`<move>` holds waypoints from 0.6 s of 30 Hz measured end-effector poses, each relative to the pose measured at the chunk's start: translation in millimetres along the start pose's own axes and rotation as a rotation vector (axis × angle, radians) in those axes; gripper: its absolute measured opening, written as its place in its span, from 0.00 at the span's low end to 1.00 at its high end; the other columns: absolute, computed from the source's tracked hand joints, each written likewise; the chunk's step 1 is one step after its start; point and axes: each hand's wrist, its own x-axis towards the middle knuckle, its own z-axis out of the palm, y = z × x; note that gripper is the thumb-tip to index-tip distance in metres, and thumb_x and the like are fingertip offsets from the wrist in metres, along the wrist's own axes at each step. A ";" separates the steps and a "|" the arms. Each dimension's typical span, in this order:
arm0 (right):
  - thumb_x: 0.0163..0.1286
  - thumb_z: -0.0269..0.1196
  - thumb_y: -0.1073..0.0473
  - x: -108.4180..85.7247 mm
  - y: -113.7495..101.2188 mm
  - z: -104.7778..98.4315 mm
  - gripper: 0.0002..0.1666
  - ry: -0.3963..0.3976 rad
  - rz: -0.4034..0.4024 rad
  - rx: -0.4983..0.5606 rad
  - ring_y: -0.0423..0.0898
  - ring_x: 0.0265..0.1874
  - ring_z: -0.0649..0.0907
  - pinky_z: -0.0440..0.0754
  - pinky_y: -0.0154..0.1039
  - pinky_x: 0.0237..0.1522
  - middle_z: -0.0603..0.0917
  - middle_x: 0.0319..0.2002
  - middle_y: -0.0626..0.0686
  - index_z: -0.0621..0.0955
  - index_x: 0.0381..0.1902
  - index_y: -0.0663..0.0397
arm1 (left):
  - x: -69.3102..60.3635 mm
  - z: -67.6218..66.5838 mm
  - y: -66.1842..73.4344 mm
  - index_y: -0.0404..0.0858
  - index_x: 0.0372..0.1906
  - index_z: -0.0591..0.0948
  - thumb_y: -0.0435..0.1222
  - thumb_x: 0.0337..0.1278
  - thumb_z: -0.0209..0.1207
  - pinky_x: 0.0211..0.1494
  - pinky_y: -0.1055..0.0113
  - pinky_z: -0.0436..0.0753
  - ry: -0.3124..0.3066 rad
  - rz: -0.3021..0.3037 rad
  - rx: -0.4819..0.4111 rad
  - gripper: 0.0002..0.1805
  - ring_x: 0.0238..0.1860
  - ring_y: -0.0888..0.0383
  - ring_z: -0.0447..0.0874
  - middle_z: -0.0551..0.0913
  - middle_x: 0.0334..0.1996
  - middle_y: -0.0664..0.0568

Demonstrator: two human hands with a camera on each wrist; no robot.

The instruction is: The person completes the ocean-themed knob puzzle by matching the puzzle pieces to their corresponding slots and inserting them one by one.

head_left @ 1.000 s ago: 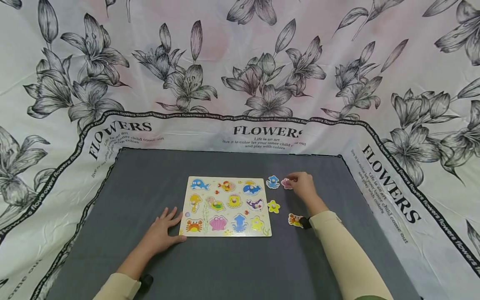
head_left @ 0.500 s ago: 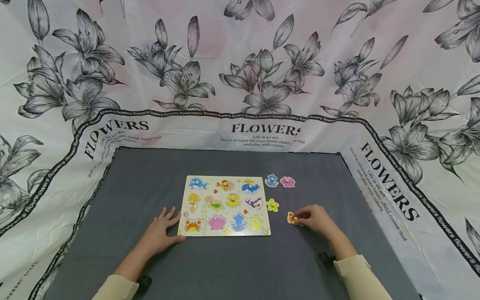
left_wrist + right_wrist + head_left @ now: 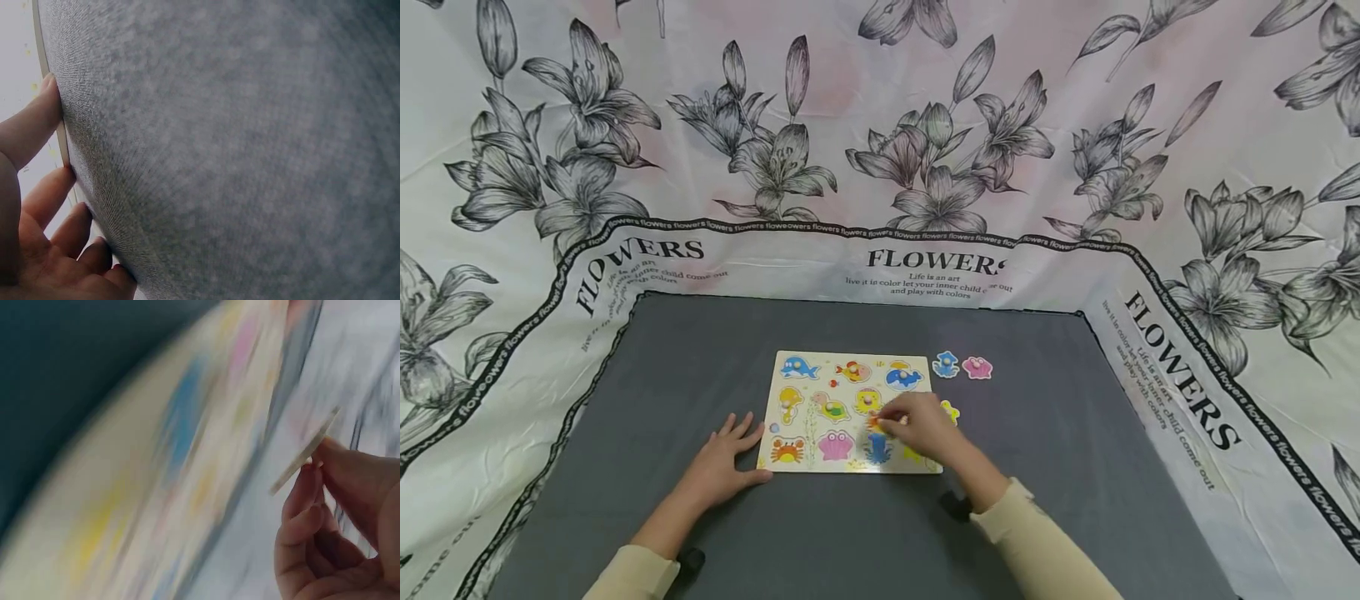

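A cream puzzle board (image 3: 824,360) with sea-animal pictures lies on the grey table. My left hand (image 3: 718,467) has its fingers spread and rests at the board's left edge; the left wrist view shows the thumb (image 3: 47,106) and fingertips along that edge. Above the board's right half, my right hand (image 3: 928,427) pinches an orange crab puzzle piece (image 3: 875,422), partly covered by the fingers. Edge-on in the right wrist view, the crab piece (image 3: 300,459) is held clear of the board. A crab picture (image 3: 787,451) marks the board's lower left corner.
Right of the board lie a blue squid piece (image 3: 946,364) and a pink shell-like piece (image 3: 977,367). A yellow star piece (image 3: 951,411) is partly behind the right hand. Flower-printed cloth (image 3: 932,200) borders the grey surface (image 3: 715,350).
The right hand left the pink piece near the blue one, picked up the crab piece at the right and carried it left over the board. The left hand stayed at the edge.
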 end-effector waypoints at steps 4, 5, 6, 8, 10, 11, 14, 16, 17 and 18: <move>0.69 0.68 0.59 38.2 -52.6 56.8 0.06 -0.157 -0.129 -0.041 0.35 0.32 0.84 0.83 0.30 0.38 0.90 0.34 0.44 0.91 0.40 0.51 | 0.8 1.5 -1.5 0.37 0.74 0.68 0.54 0.50 0.73 0.75 0.30 0.53 0.004 0.002 0.010 0.49 0.79 0.31 0.46 0.59 0.77 0.36; 0.69 0.67 0.59 45.8 -61.8 69.9 0.07 -0.181 -0.145 -0.069 0.35 0.33 0.84 0.83 0.30 0.39 0.90 0.35 0.44 0.91 0.40 0.51 | 0.4 0.5 -2.8 0.37 0.74 0.69 0.54 0.50 0.73 0.75 0.30 0.54 0.004 0.004 0.014 0.49 0.79 0.31 0.46 0.59 0.77 0.36; 0.69 0.67 0.59 50.8 -66.9 78.7 0.07 -0.194 -0.150 -0.108 0.35 0.34 0.84 0.82 0.29 0.41 0.90 0.35 0.43 0.91 0.41 0.51 | 2.1 1.7 -1.5 0.37 0.74 0.69 0.55 0.50 0.72 0.75 0.30 0.54 0.003 0.011 0.011 0.49 0.79 0.31 0.46 0.59 0.77 0.36; 0.69 0.67 0.60 58.0 -73.7 92.2 0.07 -0.195 -0.151 -0.166 0.36 0.35 0.85 0.83 0.30 0.42 0.91 0.35 0.43 0.91 0.40 0.50 | 4.4 3.3 0.1 0.37 0.74 0.69 0.55 0.50 0.72 0.75 0.31 0.55 0.002 0.020 0.005 0.49 0.79 0.32 0.46 0.60 0.77 0.36; 0.68 0.67 0.60 62.5 -78.3 100.7 0.07 -0.189 -0.150 -0.207 0.36 0.36 0.86 0.83 0.29 0.43 0.91 0.36 0.43 0.91 0.41 0.50 | 5.0 3.4 1.1 0.37 0.74 0.69 0.54 0.50 0.73 0.75 0.30 0.55 0.011 0.023 0.004 0.49 0.79 0.31 0.47 0.60 0.77 0.36; 0.68 0.67 0.60 64.1 -80.3 103.4 0.08 -0.185 -0.148 -0.214 0.36 0.37 0.87 0.84 0.29 0.43 0.91 0.37 0.44 0.91 0.41 0.50 | 4.9 3.2 1.0 0.37 0.74 0.70 0.54 0.50 0.73 0.74 0.30 0.55 0.017 0.023 0.008 0.48 0.78 0.31 0.47 0.61 0.76 0.36; 0.68 0.67 0.60 67.1 -85.0 107.2 0.08 -0.198 -0.159 -0.232 0.37 0.37 0.87 0.84 0.28 0.43 0.91 0.38 0.44 0.91 0.42 0.50 | 3.3 1.6 0.1 0.36 0.73 0.70 0.53 0.49 0.73 0.74 0.30 0.56 0.029 0.021 0.012 0.48 0.78 0.31 0.48 0.61 0.76 0.35; 0.68 0.67 0.60 67.6 -86.2 107.6 0.08 -0.226 -0.160 -0.219 0.36 0.36 0.86 0.83 0.28 0.42 0.91 0.38 0.44 0.91 0.43 0.50 | 2.1 0.7 -1.2 0.36 0.73 0.70 0.53 0.49 0.74 0.74 0.30 0.56 0.028 0.023 0.009 0.48 0.78 0.31 0.48 0.61 0.76 0.35; 0.69 0.67 0.59 67.8 -86.1 107.3 0.08 -0.240 -0.160 -0.208 0.36 0.35 0.85 0.82 0.28 0.41 0.91 0.38 0.44 0.91 0.43 0.50 | 1.6 0.4 -1.8 0.36 0.73 0.70 0.53 0.49 0.73 0.74 0.30 0.56 0.025 0.022 0.009 0.48 0.78 0.30 0.48 0.61 0.76 0.35; 0.69 0.67 0.59 68.3 -84.9 107.3 0.08 -0.251 -0.167 -0.192 0.34 0.34 0.84 0.82 0.27 0.41 0.91 0.37 0.44 0.91 0.43 0.50 | 1.0 0.1 -2.1 0.35 0.73 0.70 0.53 0.49 0.73 0.74 0.29 0.56 0.023 0.021 0.008 0.48 0.78 0.30 0.48 0.61 0.76 0.35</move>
